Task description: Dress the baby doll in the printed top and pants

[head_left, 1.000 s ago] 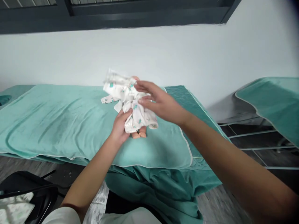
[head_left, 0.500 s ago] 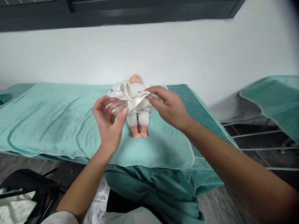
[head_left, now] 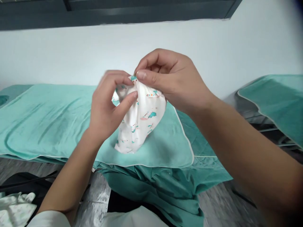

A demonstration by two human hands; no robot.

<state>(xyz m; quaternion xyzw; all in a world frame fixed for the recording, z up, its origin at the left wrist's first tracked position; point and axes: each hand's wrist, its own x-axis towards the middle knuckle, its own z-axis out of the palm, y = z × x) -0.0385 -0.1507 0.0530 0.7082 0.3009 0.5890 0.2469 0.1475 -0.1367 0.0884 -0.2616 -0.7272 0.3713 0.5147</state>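
A small white baby garment (head_left: 140, 124) with teal and pink prints hangs in the air in front of me, over the teal padded table (head_left: 47, 123). My left hand (head_left: 107, 105) pinches its upper left edge between thumb and fingers. My right hand (head_left: 170, 78) pinches the top edge beside it, fingers curled. The garment and my hands hide the doll that lay on the table.
A white wall runs behind the table, with a dark window frame above. A second teal-covered table (head_left: 279, 101) stands at the right. Teal cloth (head_left: 161, 189) drapes over the near edge. White printed cloth (head_left: 14, 209) lies on a dark chair at lower left.
Both hands have lifted the garment off the doll and toward me, and now pinch its top edge. The doll, visible half a second ago, is now covered from view.
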